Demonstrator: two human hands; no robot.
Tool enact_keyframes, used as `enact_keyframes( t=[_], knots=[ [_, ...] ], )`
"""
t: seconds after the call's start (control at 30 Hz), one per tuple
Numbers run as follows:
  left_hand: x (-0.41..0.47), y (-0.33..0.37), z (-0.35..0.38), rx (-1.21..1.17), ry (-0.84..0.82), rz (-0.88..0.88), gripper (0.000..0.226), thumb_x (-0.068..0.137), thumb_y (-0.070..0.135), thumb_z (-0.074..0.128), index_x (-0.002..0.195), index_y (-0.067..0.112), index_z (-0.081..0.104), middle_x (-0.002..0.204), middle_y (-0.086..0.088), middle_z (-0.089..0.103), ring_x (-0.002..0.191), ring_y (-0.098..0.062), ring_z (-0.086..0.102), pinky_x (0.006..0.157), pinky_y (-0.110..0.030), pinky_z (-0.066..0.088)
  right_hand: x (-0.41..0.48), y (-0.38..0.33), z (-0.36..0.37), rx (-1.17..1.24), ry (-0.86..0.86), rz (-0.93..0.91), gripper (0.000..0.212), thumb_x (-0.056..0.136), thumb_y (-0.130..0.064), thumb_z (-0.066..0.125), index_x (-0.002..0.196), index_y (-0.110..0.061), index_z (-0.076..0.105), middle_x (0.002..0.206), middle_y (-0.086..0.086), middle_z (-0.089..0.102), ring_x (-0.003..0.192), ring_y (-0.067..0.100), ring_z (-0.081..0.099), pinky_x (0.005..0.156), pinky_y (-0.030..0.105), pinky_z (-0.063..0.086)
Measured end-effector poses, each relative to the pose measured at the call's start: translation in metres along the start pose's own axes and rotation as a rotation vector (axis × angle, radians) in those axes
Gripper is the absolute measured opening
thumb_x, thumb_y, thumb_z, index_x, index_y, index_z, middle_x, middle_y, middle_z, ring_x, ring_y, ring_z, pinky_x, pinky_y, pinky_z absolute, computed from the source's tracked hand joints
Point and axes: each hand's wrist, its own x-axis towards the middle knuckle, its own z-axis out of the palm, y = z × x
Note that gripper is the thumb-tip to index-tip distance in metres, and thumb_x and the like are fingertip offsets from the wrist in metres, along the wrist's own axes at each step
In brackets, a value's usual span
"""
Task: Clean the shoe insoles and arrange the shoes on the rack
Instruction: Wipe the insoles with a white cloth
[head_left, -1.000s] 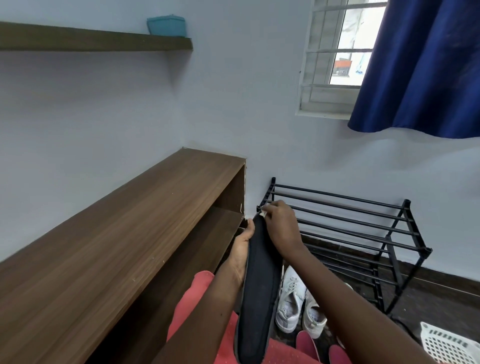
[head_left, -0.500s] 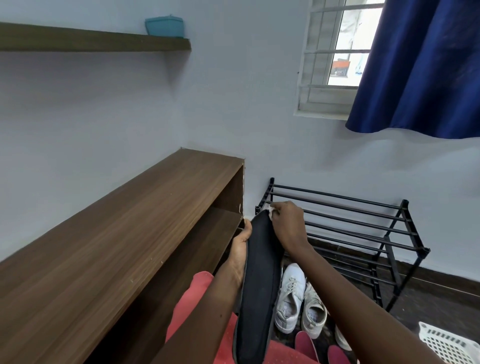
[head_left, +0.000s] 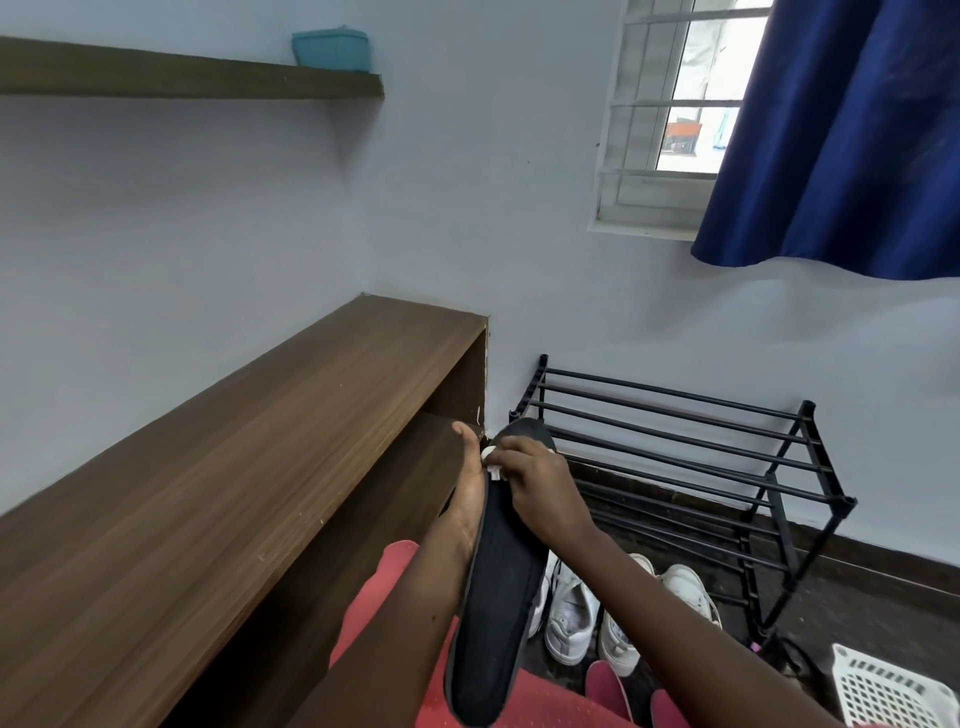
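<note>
A long black insole (head_left: 498, 582) stands nearly upright in front of me, its lower end by my lap. My left hand (head_left: 467, 488) holds it from behind along its left edge, thumb pointing up. My right hand (head_left: 535, 483) presses a small white wipe (head_left: 491, 460) against the insole's upper part, fingers curled round the wipe. Behind the hands stands an empty black metal shoe rack (head_left: 675, 447) against the wall. White sneakers (head_left: 576, 613) lie on the floor in front of the rack, partly hidden by my right arm.
A long wooden shelf unit (head_left: 234, 457) runs along the left wall. A white plastic basket (head_left: 893, 691) sits at the bottom right. A wall shelf (head_left: 197, 78) carries a teal box (head_left: 332, 49). A blue curtain (head_left: 841, 130) hangs by the window.
My right hand with the wipe has slid down from the insole's tip onto its upper face. The insole's top end now shows above the hand.
</note>
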Motion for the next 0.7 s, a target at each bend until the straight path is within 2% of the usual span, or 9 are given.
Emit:
enact_keyframes(
  t=[0.07, 0.1, 0.17, 0.27, 0.37, 0.43, 0.57, 0.63, 0.7],
  knots=[
    [-0.007, -0.001, 0.010, 0.010, 0.014, 0.035, 0.072, 0.065, 0.075, 0.053, 0.098, 0.012, 0.060, 0.094, -0.006, 0.061, 0.084, -0.005, 0.067, 0.078, -0.016, 0.051, 0.003, 0.005, 0.002, -0.039, 0.006, 0.016, 0.026, 0.076, 0.003, 0.054, 0.091, -0.005, 0.073, 0.097, 0.013, 0.067, 0.086, 0.031, 0.064, 0.079, 0.026, 0.042],
    [-0.009, -0.004, 0.014, -0.015, 0.011, 0.043, 0.063, 0.067, 0.065, 0.063, 0.095, 0.009, 0.060, 0.090, -0.007, 0.059, 0.083, -0.007, 0.065, 0.080, -0.016, 0.050, 0.006, 0.008, 0.002, -0.054, 0.012, 0.035, 0.023, 0.077, 0.002, 0.055, 0.091, -0.003, 0.073, 0.094, 0.014, 0.067, 0.084, 0.032, 0.064, 0.077, 0.026, 0.043],
    [-0.017, -0.004, 0.020, -0.046, -0.013, 0.024, 0.053, 0.070, 0.050, 0.067, 0.096, 0.004, 0.065, 0.091, -0.011, 0.062, 0.091, -0.014, 0.062, 0.086, -0.024, 0.048, 0.014, 0.012, 0.001, -0.093, 0.029, 0.069, 0.018, 0.078, 0.003, 0.058, 0.090, -0.001, 0.072, 0.092, 0.016, 0.065, 0.084, 0.034, 0.062, 0.074, 0.029, 0.046],
    [-0.025, 0.001, 0.014, -0.049, -0.069, -0.049, 0.051, 0.090, 0.050, 0.045, 0.111, 0.007, 0.063, 0.098, -0.014, 0.069, 0.096, -0.021, 0.065, 0.082, -0.032, 0.051, 0.028, 0.019, -0.005, -0.168, 0.062, 0.150, 0.026, 0.080, 0.010, 0.054, 0.098, 0.001, 0.069, 0.101, 0.017, 0.062, 0.094, 0.035, 0.057, 0.078, 0.037, 0.046],
    [-0.023, 0.006, 0.009, -0.049, -0.124, -0.092, 0.057, 0.097, 0.050, 0.029, 0.114, 0.006, 0.061, 0.099, -0.014, 0.071, 0.088, -0.022, 0.070, 0.076, -0.031, 0.057, 0.037, 0.026, -0.013, -0.173, 0.079, 0.272, 0.033, 0.084, 0.011, 0.047, 0.111, 0.000, 0.064, 0.111, 0.017, 0.059, 0.103, 0.033, 0.053, 0.086, 0.034, 0.040],
    [-0.026, 0.009, 0.009, -0.072, -0.143, -0.111, 0.059, 0.096, 0.052, 0.029, 0.115, 0.005, 0.060, 0.099, -0.013, 0.071, 0.086, -0.022, 0.070, 0.077, -0.031, 0.057, 0.037, 0.026, -0.015, -0.144, 0.097, 0.307, 0.033, 0.085, 0.010, 0.047, 0.112, 0.000, 0.064, 0.111, 0.017, 0.059, 0.102, 0.032, 0.054, 0.086, 0.033, 0.040],
    [-0.028, 0.011, 0.014, -0.056, -0.067, -0.091, 0.071, 0.084, 0.060, 0.034, 0.122, 0.005, 0.058, 0.107, -0.015, 0.066, 0.096, -0.023, 0.066, 0.088, -0.033, 0.051, 0.027, 0.019, -0.009, -0.113, 0.131, 0.254, 0.034, 0.080, 0.015, 0.047, 0.103, 0.001, 0.067, 0.107, 0.016, 0.061, 0.100, 0.033, 0.054, 0.083, 0.030, 0.039],
    [-0.028, 0.010, 0.016, 0.023, 0.005, -0.021, 0.066, 0.077, 0.063, 0.036, 0.105, 0.013, 0.067, 0.097, -0.010, 0.067, 0.084, -0.017, 0.069, 0.080, -0.028, 0.052, 0.019, 0.011, -0.003, -0.104, 0.089, 0.195, 0.035, 0.077, 0.015, 0.048, 0.101, 0.000, 0.069, 0.106, 0.014, 0.062, 0.100, 0.031, 0.055, 0.082, 0.023, 0.036],
    [-0.024, 0.010, 0.015, 0.104, -0.020, -0.036, 0.055, 0.066, 0.075, 0.029, 0.092, 0.033, 0.054, 0.089, 0.009, 0.057, 0.069, 0.001, 0.061, 0.071, -0.015, 0.046, 0.008, -0.001, 0.003, -0.081, 0.045, 0.114, 0.036, 0.075, 0.014, 0.051, 0.099, -0.003, 0.071, 0.106, 0.012, 0.064, 0.097, 0.029, 0.057, 0.080, 0.022, 0.035]
  ],
)
